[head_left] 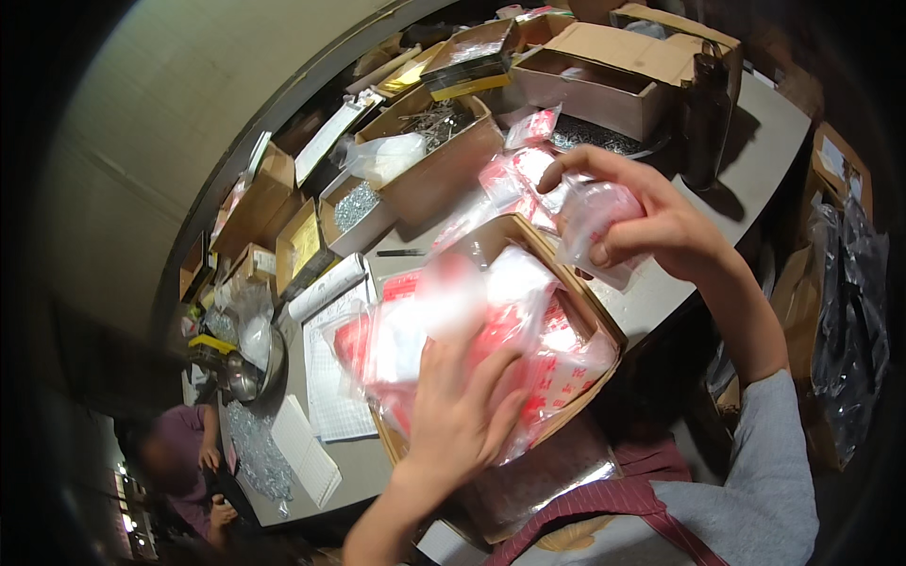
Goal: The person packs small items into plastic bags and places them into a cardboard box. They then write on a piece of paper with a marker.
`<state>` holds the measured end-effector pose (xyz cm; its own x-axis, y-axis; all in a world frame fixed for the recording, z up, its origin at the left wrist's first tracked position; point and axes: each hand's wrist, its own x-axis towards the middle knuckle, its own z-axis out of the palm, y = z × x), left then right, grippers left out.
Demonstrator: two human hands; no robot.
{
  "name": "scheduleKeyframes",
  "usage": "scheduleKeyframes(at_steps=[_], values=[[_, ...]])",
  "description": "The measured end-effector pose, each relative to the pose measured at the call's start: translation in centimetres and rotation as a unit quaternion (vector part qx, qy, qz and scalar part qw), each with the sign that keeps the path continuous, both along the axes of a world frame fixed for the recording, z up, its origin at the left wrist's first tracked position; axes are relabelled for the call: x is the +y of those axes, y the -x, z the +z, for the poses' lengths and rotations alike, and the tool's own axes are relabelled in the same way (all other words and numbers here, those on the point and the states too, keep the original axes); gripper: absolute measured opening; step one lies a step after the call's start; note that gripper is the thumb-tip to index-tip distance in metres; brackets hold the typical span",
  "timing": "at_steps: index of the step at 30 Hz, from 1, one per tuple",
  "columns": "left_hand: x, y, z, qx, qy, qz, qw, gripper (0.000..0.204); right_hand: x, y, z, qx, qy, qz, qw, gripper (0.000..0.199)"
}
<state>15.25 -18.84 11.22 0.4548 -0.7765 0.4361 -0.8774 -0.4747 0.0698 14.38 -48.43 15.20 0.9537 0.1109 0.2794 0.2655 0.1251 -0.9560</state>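
My right hand (661,222) is raised over the far right side of the cardboard box (595,325), its fingers curled around a small clear plastic bag (595,222) with faint pink print. What the bag contains is hard to make out. Red-and-white printed plastic bags (557,377) fill the box in a loose heap. Over this heap lies my left hand (462,406), its fingers spread and touching the bags. A whitish-pink smear just beyond its fingertips is too blurred to name.
More red-and-white packets (514,184) lie behind the box. A dark bottle (706,118) stands at far right. Beyond are a box of metal pieces (354,208) and an open carton (595,90). Papers (340,377) and a metal bowl (269,363) sit left, where another person (184,462) is.
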Motion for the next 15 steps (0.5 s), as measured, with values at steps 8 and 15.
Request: scheduleKeyframes(at_steps=[8,15], values=[[-6.1,-3.2,-1.8,0.134,0.017,-0.041,0.990,0.065,2.7,1.7,-1.6,-0.056,0.118,-0.055,0.990,0.063],[-1.3,0.0,1.7,0.452,0.238,-0.068,0.857,0.028,4.5,2.9,-3.0,-0.195,0.326,-0.014,0.925,0.062]])
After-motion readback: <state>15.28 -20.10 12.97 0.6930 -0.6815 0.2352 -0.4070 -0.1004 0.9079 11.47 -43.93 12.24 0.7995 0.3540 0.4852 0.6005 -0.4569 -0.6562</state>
